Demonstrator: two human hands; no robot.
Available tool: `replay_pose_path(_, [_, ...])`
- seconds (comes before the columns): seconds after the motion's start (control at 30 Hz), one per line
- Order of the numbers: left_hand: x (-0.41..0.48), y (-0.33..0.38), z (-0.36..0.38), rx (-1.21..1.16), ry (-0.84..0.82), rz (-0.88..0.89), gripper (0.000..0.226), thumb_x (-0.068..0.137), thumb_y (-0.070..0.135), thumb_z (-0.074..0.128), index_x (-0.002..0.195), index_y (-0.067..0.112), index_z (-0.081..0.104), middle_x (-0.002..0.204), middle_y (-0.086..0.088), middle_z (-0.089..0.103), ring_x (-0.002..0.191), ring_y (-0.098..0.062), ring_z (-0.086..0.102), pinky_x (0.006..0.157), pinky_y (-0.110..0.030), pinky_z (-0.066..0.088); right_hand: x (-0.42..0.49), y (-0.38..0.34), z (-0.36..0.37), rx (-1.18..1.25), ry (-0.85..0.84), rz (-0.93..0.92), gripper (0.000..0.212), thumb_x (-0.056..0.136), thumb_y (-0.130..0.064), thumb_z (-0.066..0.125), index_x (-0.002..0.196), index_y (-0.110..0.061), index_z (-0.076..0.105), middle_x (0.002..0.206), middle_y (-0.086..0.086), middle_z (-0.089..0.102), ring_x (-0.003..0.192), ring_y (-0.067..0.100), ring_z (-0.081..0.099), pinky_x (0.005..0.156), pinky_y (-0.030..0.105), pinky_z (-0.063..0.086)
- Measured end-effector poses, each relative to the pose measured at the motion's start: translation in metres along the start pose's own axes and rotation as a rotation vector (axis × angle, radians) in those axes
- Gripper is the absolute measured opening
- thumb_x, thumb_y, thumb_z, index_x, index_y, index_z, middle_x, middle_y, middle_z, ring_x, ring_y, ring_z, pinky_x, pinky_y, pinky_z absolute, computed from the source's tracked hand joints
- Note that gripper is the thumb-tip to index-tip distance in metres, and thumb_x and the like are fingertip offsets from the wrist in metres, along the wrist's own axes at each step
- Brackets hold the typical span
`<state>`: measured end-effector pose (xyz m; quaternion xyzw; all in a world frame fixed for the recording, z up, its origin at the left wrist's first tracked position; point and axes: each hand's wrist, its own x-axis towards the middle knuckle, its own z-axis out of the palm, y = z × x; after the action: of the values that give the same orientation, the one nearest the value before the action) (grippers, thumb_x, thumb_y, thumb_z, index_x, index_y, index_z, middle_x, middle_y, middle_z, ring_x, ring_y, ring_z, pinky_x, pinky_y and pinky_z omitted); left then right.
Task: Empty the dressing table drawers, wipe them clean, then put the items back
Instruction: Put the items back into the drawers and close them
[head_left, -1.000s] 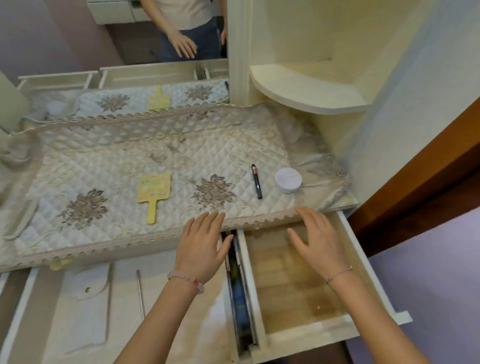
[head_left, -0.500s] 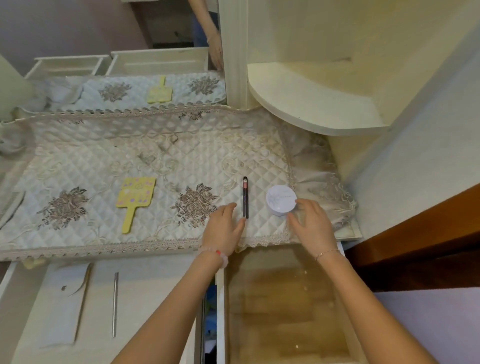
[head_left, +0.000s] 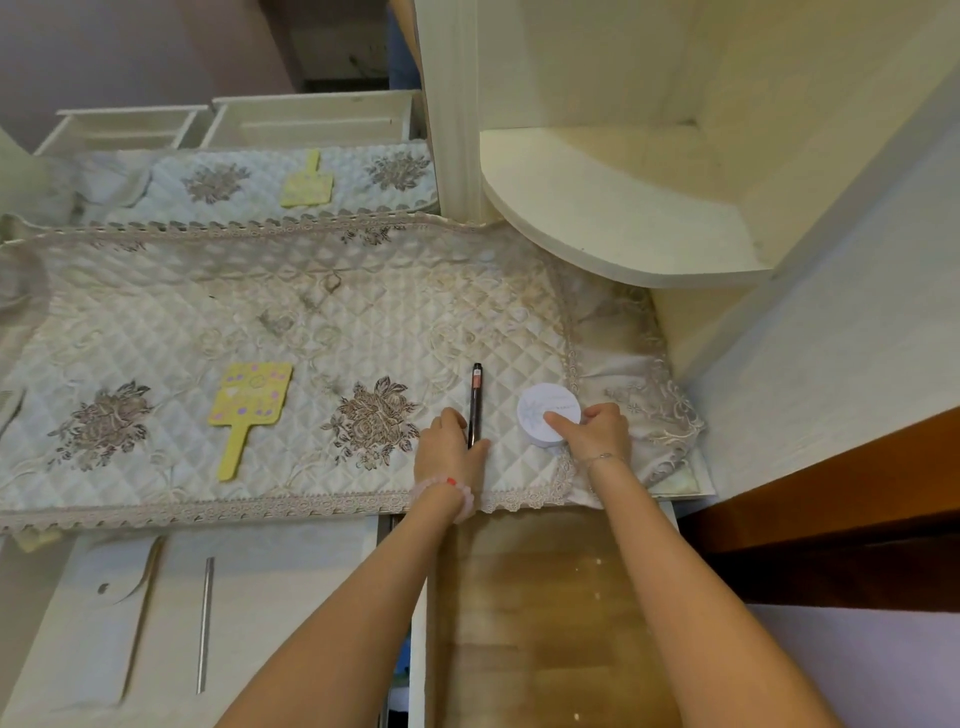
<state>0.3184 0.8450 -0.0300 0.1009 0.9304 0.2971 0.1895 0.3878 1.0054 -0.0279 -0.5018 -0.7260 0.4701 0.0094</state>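
Drawers (head_left: 545, 623): two open; one pen (head_left: 476, 400), one jar (head_left: 545, 415).

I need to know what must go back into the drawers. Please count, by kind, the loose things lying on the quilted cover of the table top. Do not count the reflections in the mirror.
Yellow paddle-shaped item: 1
Dark pencil: 1
Round white jar: 1
Total: 3

A cream diamond-quilted cloth (head_left: 260, 322) bears brown embroidered roses. At nine o'clock from the middle rose is a yellow paddle (head_left: 249, 410) with purple dots; at three o'clock, a black pencil (head_left: 475, 395) and a white jar (head_left: 540, 410).
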Motion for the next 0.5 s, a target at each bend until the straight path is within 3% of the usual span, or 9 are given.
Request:
replay_pose_path(0.23, [0.0,0.001,-0.002,-0.121,0.016,-0.068,0.013,0.085,0.022,0.061,0.091,0.013,0.054,0.083,-0.003,0.059,0.072,-0.018,0.056,0.061,-0.032,0.046,-0.004,-0.005,0.0,0.042,-0.006,0.036,0.052,0.075,-0.031,0.074,0.115,-0.009,0.049,0.122,0.011,0.056,0.099,0.029,0.059,0.073,0.031,0.045])
replay_pose_path(0.37, [-0.007,-0.003,-0.008,-0.302,0.049,-0.121,0.008,0.084,0.016,0.063,0.085,0.013,0.055,0.07,0.002,0.054,0.068,-0.017,0.053,0.063,-0.031,0.046,-0.005,-0.005,0.0,0.064,-0.009,0.02,0.048,0.076,-0.027,0.072,0.115,-0.01,0.051,0.122,0.012,0.055,0.098,0.03,0.059,0.072,0.03,0.045])
replay_pose_path(0.5, [-0.018,-0.015,-0.017,-0.396,0.039,-0.131,0.008,0.086,0.014,0.063,0.089,0.011,0.056,0.071,0.004,0.052,0.064,-0.011,0.05,0.054,-0.018,0.037,-0.01,-0.002,0.004,0.089,-0.015,-0.055,0.047,0.077,-0.024,0.07,0.121,-0.016,0.054,0.128,0.014,0.048,0.099,0.031,0.059,0.085,0.039,0.052])
